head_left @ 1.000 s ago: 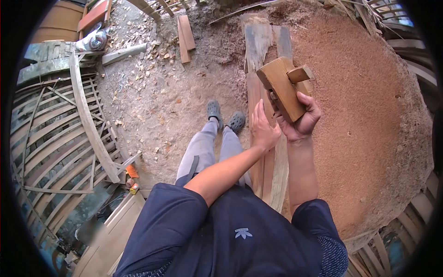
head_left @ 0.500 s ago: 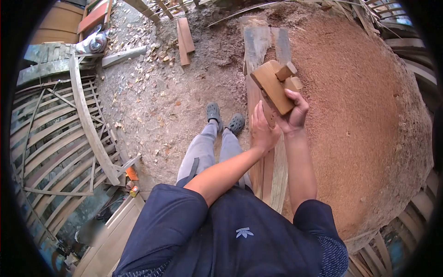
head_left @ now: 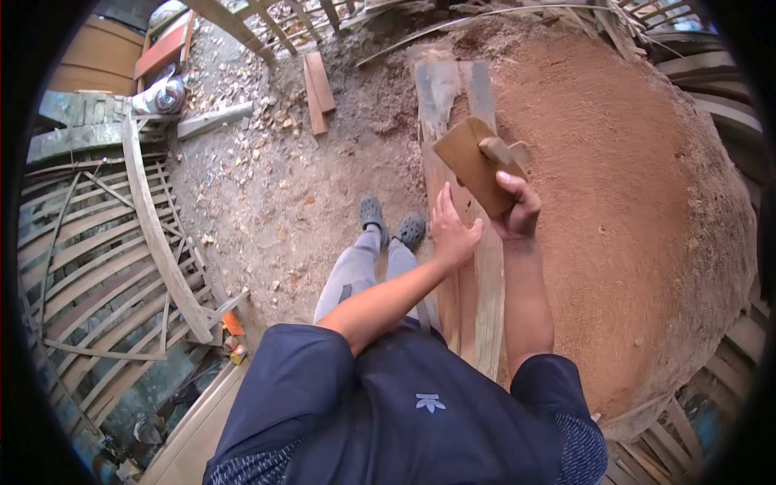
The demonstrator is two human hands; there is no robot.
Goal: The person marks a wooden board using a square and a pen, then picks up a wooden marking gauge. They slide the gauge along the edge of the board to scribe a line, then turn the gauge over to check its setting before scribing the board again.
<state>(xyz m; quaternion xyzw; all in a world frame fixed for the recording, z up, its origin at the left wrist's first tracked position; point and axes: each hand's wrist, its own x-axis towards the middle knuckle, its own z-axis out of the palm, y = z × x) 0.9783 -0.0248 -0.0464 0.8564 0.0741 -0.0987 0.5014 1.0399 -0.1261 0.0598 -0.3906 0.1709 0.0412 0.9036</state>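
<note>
My right hand point(head_left: 520, 206) grips a wooden hand plane point(head_left: 469, 158) by its near end, thumb on the side. The plane is tipped on its side above the planks, its wooden wedge point(head_left: 497, 149) pointing right. Nearby, to the left, my left hand point(head_left: 454, 233) has its fingers stretched out and lies over a long reddish board point(head_left: 467, 299). The left fingertips are close to the plane's lower edge; whether they touch the board cannot be made out. A paler plank point(head_left: 488, 315) runs along the board's right side.
To the right spreads a large mound of reddish sawdust point(head_left: 606, 202). Two short wood offcuts point(head_left: 320, 89) lie on the ground ahead. At left stand a curved beam point(head_left: 158, 218) and a slatted wooden frame point(head_left: 89, 275). My feet, in grey clogs point(head_left: 371, 212), stand left of the planks.
My left hand has drawn away from the plane, and its fingers have spread. The plane, still in my right hand, has turned and shows more of its flat side.
</note>
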